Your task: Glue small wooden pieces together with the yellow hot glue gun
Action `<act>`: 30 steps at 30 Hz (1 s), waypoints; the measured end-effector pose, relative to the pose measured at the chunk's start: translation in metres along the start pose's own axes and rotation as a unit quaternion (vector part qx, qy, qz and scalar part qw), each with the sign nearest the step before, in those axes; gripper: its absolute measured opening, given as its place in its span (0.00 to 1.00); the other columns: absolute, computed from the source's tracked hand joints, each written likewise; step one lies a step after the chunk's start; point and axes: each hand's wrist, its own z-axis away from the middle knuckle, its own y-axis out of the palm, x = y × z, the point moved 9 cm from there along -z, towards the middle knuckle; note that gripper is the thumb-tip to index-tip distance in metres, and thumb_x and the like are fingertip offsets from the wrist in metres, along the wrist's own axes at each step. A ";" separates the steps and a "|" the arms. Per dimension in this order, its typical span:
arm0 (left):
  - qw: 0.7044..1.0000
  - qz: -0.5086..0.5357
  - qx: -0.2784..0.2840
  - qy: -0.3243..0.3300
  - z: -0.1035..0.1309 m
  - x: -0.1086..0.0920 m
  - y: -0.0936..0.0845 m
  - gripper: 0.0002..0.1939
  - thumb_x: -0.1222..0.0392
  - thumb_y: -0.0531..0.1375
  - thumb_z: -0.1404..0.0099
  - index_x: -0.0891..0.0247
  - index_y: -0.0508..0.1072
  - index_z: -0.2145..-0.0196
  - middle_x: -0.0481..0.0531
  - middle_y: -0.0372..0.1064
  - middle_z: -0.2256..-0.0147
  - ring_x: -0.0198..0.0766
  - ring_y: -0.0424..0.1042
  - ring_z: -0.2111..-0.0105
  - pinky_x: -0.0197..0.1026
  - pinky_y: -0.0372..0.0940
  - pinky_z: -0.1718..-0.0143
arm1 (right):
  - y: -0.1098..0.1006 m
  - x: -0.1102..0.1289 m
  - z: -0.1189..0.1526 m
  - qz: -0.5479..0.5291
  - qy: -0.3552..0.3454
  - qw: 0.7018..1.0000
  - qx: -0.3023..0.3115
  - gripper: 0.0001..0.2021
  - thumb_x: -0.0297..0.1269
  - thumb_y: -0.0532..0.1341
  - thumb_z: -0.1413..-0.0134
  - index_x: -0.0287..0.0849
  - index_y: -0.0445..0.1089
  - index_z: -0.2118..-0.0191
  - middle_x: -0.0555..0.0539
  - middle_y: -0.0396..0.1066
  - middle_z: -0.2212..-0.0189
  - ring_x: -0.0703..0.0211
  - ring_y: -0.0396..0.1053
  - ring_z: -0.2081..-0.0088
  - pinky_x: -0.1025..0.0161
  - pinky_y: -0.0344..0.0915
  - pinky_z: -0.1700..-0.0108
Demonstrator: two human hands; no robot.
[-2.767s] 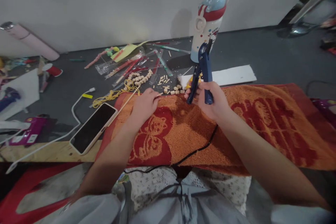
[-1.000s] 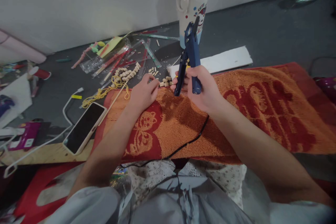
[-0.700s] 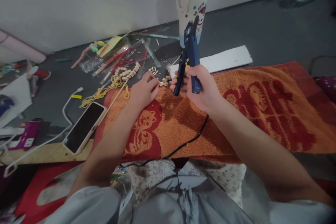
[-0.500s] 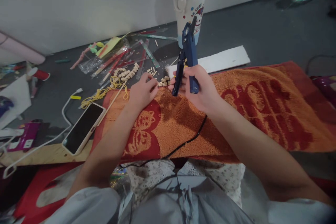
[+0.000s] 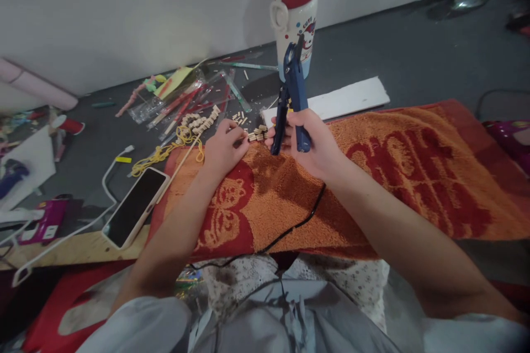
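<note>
My right hand [image 5: 317, 140] is wrapped round a blue two-handled tool [image 5: 297, 88] that looks like a pair of cutters, held upright with its head pointing away from me. Its fingertips are close to a cluster of small wooden pieces [image 5: 259, 132] at the towel's far edge. From the other side my left hand [image 5: 226, 146] rests on the towel, thumb and forefinger pinched at the end of that cluster. Several loose wooden bits [image 5: 239, 117] lie just beyond. Farther left is a curved chain of stacked wooden pieces [image 5: 202, 121]. The tool's jaws point toward the bottle and touch nothing I can make out.
An orange and red towel [image 5: 285, 198] covers the front, crossed by a black cord [image 5: 290, 227]. A tall bottle [image 5: 296, 27] stands behind a white strip [image 5: 348, 98]. Leftward lie a phone [image 5: 136, 207], yellow string [image 5: 155, 159], a thin stick [image 5: 180, 167] and plastic wrappers [image 5: 169, 105].
The view has shifted slightly, so the bottle and table things sit a little lower. Both hands keep almost the same pose, and the blue tool stays in my right hand.
</note>
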 end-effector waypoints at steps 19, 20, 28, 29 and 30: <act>0.768 0.566 -0.162 -0.253 0.014 0.041 -0.047 0.08 0.61 0.66 0.57 0.61 0.70 0.78 0.40 0.58 0.85 0.24 0.52 0.86 0.31 0.43 0.85 | 0.025 0.007 0.025 0.478 -0.091 0.868 0.101 0.25 0.45 0.62 0.54 0.43 0.59 0.50 0.45 0.66 0.61 0.50 0.65 0.59 0.50 0.64 0.56; 0.762 0.573 -0.168 -0.251 0.015 0.041 -0.049 0.09 0.61 0.67 0.57 0.61 0.69 0.78 0.40 0.58 0.84 0.24 0.52 0.86 0.31 0.43 0.86 | 0.026 0.006 0.025 0.499 -0.094 0.856 0.099 0.26 0.45 0.62 0.55 0.42 0.59 0.49 0.43 0.67 0.59 0.48 0.65 0.57 0.48 0.63 0.54; 0.759 0.581 -0.199 -0.215 0.015 0.043 -0.059 0.15 0.57 0.70 0.57 0.62 0.66 0.79 0.40 0.57 0.84 0.23 0.51 0.87 0.32 0.43 0.86 | 0.034 -0.002 0.025 0.583 -0.115 0.797 0.110 0.31 0.41 0.63 0.58 0.40 0.59 0.45 0.36 0.68 0.50 0.39 0.67 0.49 0.41 0.63 0.46; 0.759 0.584 -0.197 -0.210 0.014 0.042 -0.059 0.16 0.57 0.70 0.57 0.62 0.65 0.80 0.40 0.56 0.85 0.23 0.51 0.87 0.32 0.42 0.86 | 0.035 -0.002 0.026 0.589 -0.118 0.792 0.111 0.32 0.41 0.63 0.58 0.39 0.59 0.45 0.35 0.67 0.48 0.38 0.67 0.48 0.41 0.63 0.45; 0.758 0.586 -0.196 -0.207 0.014 0.041 -0.059 0.17 0.57 0.71 0.58 0.61 0.65 0.80 0.40 0.55 0.85 0.23 0.50 0.87 0.32 0.42 0.86 | 0.035 -0.003 0.026 0.594 -0.121 0.787 0.111 0.33 0.41 0.63 0.58 0.39 0.58 0.44 0.34 0.67 0.47 0.37 0.66 0.46 0.41 0.62 0.44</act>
